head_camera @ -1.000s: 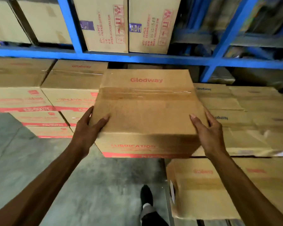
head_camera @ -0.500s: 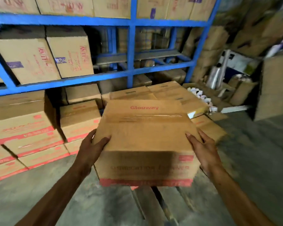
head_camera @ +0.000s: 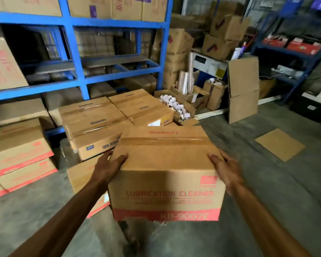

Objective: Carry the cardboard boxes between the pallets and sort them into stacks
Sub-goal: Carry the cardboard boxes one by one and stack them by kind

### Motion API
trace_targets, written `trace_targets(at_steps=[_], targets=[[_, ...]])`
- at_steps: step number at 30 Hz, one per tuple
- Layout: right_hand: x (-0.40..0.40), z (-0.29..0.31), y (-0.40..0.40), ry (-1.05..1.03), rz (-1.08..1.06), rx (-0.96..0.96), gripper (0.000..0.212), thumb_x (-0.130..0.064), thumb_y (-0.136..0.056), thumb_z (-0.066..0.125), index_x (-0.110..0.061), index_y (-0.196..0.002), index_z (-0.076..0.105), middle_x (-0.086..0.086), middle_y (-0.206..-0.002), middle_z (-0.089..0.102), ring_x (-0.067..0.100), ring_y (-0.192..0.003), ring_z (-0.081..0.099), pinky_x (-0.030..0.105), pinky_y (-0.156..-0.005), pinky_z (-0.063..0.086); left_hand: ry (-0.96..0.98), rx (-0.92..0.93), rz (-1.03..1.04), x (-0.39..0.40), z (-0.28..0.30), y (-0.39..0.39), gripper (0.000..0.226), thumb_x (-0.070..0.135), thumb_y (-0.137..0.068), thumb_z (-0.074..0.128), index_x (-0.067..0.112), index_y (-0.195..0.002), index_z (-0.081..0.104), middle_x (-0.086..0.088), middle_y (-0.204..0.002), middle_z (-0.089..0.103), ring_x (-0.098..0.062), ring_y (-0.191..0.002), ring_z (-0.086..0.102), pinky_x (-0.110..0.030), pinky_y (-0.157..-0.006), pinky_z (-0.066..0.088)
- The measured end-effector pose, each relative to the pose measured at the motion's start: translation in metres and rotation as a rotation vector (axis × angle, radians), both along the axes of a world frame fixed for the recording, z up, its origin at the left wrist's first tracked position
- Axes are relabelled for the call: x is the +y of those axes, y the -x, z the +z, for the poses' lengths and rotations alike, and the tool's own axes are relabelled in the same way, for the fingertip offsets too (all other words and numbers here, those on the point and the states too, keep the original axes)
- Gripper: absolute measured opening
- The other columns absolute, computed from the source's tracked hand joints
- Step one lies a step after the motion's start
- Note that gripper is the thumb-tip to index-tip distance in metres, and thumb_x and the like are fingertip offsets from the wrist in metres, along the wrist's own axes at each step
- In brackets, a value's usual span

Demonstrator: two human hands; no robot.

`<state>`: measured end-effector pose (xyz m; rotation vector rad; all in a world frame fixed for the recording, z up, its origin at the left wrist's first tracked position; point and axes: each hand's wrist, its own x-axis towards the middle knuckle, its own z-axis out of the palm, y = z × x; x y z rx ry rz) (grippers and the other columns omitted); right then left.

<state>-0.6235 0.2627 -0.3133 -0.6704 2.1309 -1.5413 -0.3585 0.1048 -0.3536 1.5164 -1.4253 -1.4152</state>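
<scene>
I hold a taped cardboard box (head_camera: 165, 169) with red "Glodway" and "Lubrication Cleaner" print in front of me, above the floor. My left hand (head_camera: 109, 164) grips its left side and my right hand (head_camera: 227, 169) grips its right side. Behind it lies a low stack of similar boxes (head_camera: 107, 117) with blue print. Another box (head_camera: 82, 175) sits under that stack's near edge, partly hidden by my left arm. At the left stands a stack of red-striped boxes (head_camera: 20, 153).
A blue steel rack (head_camera: 72, 52) with more cartons runs along the back left. An open carton of white rolls (head_camera: 174, 106), film rolls, an upright flattened carton (head_camera: 243, 89) and a flat cardboard sheet (head_camera: 280, 144) lie on the grey concrete floor to the right.
The view has swung to the right while I carry the box; the rack and red-striped stack slid left, and the right-hand corner with the flattened carton came into view. Both hands kept their grip.
</scene>
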Motion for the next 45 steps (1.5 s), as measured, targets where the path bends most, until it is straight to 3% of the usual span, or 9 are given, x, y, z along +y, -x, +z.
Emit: trace_targets(at_steps=[10, 14, 17, 21, 27, 32, 36, 42, 45], targets=[[-0.076, -0.04, 0.206, -0.037, -0.022, -0.042, 0.037, -0.022, -0.088, 0.065, -0.012, -0.124, 0.062, 0.005, -0.111, 0.066, 0.024, -0.099, 0.062, 0.031, -0.09, 0.048, -0.068, -0.03, -0.013, -0.09, -0.061, 0.192, 0.083, 0.065, -0.046, 0.075, 0.024, -0.116, 0.059, -0.009, -0.118, 0.064, -0.028, -0.096, 0.065, -0.048, -0.086, 0.054], [-0.124, -0.043, 0.28, -0.074, 0.056, -0.08, 0.039, -0.024, -0.088, 0.065, -0.016, -0.126, 0.059, 0.009, -0.113, 0.066, 0.031, -0.097, 0.065, 0.045, -0.092, 0.052, -0.087, -0.069, 0.047, -0.113, -0.061, 0.255, 0.079, 0.065, -0.052, 0.073, 0.024, -0.118, 0.056, -0.008, -0.119, 0.062, -0.028, -0.097, 0.065, -0.048, -0.085, 0.055], [-0.18, -0.062, 0.331, -0.101, 0.113, -0.053, 0.043, -0.023, -0.09, 0.063, -0.012, -0.13, 0.057, 0.0, -0.113, 0.06, 0.021, -0.1, 0.058, 0.032, -0.092, 0.046, -0.072, -0.073, 0.118, -0.14, -0.068, 0.3, 0.064, 0.052, -0.071, 0.074, 0.02, -0.122, 0.053, -0.009, -0.12, 0.06, -0.029, -0.098, 0.063, -0.044, -0.084, 0.054], [-0.278, -0.113, 0.407, -0.11, 0.234, -0.051, 0.05, -0.027, -0.089, 0.063, -0.013, -0.136, 0.051, -0.001, -0.119, 0.057, 0.018, -0.106, 0.055, 0.038, -0.099, 0.046, -0.036, -0.054, 0.238, -0.196, -0.108, 0.366, 0.058, 0.044, -0.077, 0.073, 0.017, -0.125, 0.051, -0.012, -0.121, 0.062, -0.03, -0.099, 0.064, -0.043, -0.085, 0.054], [-0.431, -0.216, 0.49, -0.041, 0.475, -0.079, 0.046, -0.019, -0.092, 0.06, -0.011, -0.136, 0.05, -0.003, -0.119, 0.057, 0.011, -0.108, 0.053, 0.022, -0.089, 0.041, -0.023, -0.044, 0.451, -0.285, -0.196, 0.442, 0.055, 0.028, -0.086, 0.067, 0.012, -0.135, 0.045, -0.015, -0.122, 0.061, -0.027, -0.1, 0.063, -0.026, -0.071, 0.05], [-0.508, -0.305, 0.536, -0.047, 0.561, -0.047, 0.052, -0.024, -0.092, 0.061, -0.014, -0.14, 0.045, -0.008, -0.119, 0.054, 0.008, -0.111, 0.051, -0.004, -0.074, 0.041, -0.006, -0.059, 0.455, -0.329, -0.276, 0.483, 0.057, 0.026, -0.093, 0.059, 0.015, -0.144, 0.034, -0.001, -0.127, 0.052, -0.013, -0.102, 0.058, -0.009, -0.07, 0.05], [-0.522, -0.377, 0.557, -0.104, 0.578, -0.013, 0.055, -0.032, -0.092, 0.06, -0.018, -0.142, 0.043, 0.0, -0.133, 0.054, 0.012, -0.118, 0.051, 0.011, -0.084, 0.042, 0.005, -0.059, 0.458, -0.328, -0.332, 0.505, 0.072, 0.038, -0.091, 0.058, 0.021, -0.151, 0.023, 0.004, -0.148, 0.038, -0.014, -0.132, 0.042, -0.033, -0.107, 0.04], [-0.542, -0.401, 0.578, -0.094, 0.596, 0.046, 0.054, -0.031, -0.094, 0.057, -0.013, -0.143, 0.041, 0.002, -0.137, 0.051, 0.012, -0.123, 0.049, 0.01, -0.092, 0.042, 0.004, 0.003, 0.47, -0.331, -0.352, 0.523, 0.068, 0.037, -0.094, 0.054, 0.023, -0.152, 0.02, 0.003, -0.149, 0.038, -0.013, -0.132, 0.042, -0.039, -0.107, 0.041], [-0.549, -0.399, 0.591, -0.116, 0.613, 0.076, 0.055, -0.032, -0.094, 0.057, -0.013, -0.143, 0.041, 0.005, -0.14, 0.05, 0.012, -0.124, 0.048, 0.018, -0.095, 0.038, 0.003, -0.006, 0.468, -0.332, -0.354, 0.54, 0.068, 0.034, -0.096, 0.051, 0.023, -0.153, 0.015, 0.008, -0.148, 0.035, -0.008, -0.129, 0.04, -0.023, -0.099, 0.044]])
